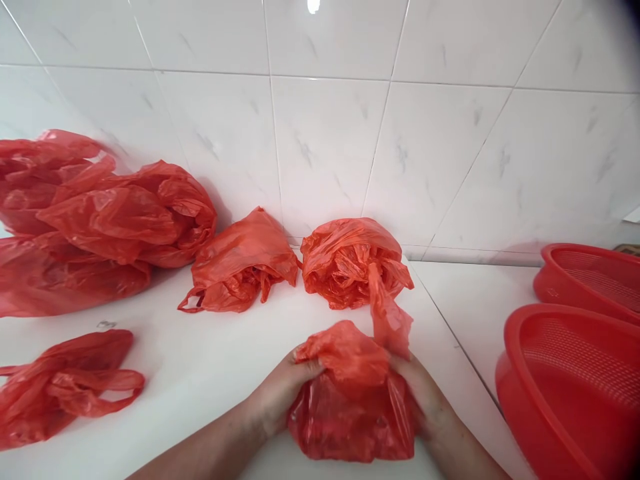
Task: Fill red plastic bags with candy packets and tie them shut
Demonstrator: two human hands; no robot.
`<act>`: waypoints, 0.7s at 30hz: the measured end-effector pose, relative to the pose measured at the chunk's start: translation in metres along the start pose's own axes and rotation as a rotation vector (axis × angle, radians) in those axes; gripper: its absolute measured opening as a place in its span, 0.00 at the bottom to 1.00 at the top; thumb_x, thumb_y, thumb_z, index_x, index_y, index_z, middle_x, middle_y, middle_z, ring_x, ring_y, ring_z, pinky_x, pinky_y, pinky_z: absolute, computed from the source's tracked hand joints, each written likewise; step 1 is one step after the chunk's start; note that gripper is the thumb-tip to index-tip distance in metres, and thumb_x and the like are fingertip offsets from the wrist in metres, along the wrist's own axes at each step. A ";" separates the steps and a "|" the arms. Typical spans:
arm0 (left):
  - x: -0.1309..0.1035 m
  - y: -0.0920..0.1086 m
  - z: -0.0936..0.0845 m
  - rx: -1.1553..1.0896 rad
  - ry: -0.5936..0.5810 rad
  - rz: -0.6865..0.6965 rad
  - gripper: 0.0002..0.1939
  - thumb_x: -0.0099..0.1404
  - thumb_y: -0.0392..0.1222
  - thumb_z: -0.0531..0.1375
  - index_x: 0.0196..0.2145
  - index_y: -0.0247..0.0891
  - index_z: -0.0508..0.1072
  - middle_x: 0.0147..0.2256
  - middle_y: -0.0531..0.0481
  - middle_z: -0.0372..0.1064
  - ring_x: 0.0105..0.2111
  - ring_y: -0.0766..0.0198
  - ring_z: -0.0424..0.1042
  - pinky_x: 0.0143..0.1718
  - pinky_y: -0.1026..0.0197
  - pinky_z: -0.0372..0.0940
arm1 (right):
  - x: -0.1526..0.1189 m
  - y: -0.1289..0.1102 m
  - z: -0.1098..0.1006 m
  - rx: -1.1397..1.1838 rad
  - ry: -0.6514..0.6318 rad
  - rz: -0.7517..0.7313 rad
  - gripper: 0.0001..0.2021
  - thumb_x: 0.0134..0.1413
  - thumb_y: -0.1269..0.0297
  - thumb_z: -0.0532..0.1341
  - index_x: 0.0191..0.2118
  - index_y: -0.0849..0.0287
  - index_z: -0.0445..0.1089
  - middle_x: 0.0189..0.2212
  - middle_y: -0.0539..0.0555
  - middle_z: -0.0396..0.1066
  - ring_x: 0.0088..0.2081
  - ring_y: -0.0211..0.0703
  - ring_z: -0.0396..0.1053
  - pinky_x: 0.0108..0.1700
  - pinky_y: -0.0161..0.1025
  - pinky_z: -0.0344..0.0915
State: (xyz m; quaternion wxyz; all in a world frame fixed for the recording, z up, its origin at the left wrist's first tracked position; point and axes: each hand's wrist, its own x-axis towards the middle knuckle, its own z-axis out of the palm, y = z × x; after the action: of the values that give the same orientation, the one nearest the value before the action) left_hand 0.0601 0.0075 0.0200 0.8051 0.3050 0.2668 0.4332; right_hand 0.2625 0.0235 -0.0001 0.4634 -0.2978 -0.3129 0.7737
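A red plastic bag (353, 417) is between my two hands near the front edge of the view, its lower part filled out and its top loose and crumpled. My left hand (287, 387) grips its left side, the thumb on top of the plastic. On the other side my right hand (417, 390) holds the bag's right edge, with most of its fingers hidden behind the plastic. One handle of the bag sticks up above my right hand. What lies inside cannot be made out through the red film.
Two bunched red bags (245, 263) (355, 260) rest against the tiled wall (325, 147). A larger heap of red bags (125, 213) is at the left, with a flatter red bag (75, 387) in front. Two red plastic baskets (525, 373) (545, 280) stand at the right.
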 end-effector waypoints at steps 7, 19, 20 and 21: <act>0.007 0.006 -0.019 -0.205 0.182 -0.022 0.13 0.61 0.40 0.60 0.42 0.31 0.74 0.39 0.40 0.76 0.41 0.50 0.75 0.47 0.51 0.67 | -0.007 -0.010 -0.010 0.124 -0.114 0.049 0.17 0.49 0.56 0.64 0.44 0.57 0.73 0.42 0.58 0.74 0.45 0.52 0.71 0.50 0.49 0.64; 0.006 0.005 -0.015 -0.239 0.240 -0.074 0.11 0.63 0.43 0.59 0.37 0.31 0.73 0.30 0.41 0.77 0.32 0.52 0.77 0.39 0.51 0.71 | -0.005 -0.005 -0.008 0.100 -0.052 0.121 0.13 0.53 0.57 0.62 0.41 0.60 0.73 0.42 0.59 0.74 0.43 0.50 0.72 0.49 0.48 0.64; 0.007 0.005 -0.015 -0.245 0.250 -0.084 0.11 0.63 0.43 0.58 0.38 0.31 0.72 0.30 0.41 0.77 0.32 0.51 0.77 0.40 0.51 0.70 | -0.005 -0.005 -0.010 0.125 -0.035 0.127 0.15 0.53 0.56 0.61 0.43 0.59 0.73 0.44 0.60 0.73 0.44 0.51 0.72 0.50 0.49 0.63; 0.007 0.005 -0.015 -0.248 0.255 -0.092 0.12 0.63 0.44 0.58 0.38 0.31 0.72 0.31 0.41 0.77 0.33 0.51 0.77 0.40 0.50 0.70 | -0.004 -0.005 -0.011 0.139 -0.018 0.133 0.15 0.53 0.56 0.61 0.43 0.59 0.73 0.43 0.60 0.73 0.44 0.51 0.72 0.51 0.50 0.62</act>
State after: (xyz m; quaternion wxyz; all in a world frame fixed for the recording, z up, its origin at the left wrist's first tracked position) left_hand 0.0510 0.0199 0.0126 0.8153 0.1334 0.3247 0.4605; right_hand 0.2753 0.0238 -0.0024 0.4275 -0.2780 -0.2422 0.8254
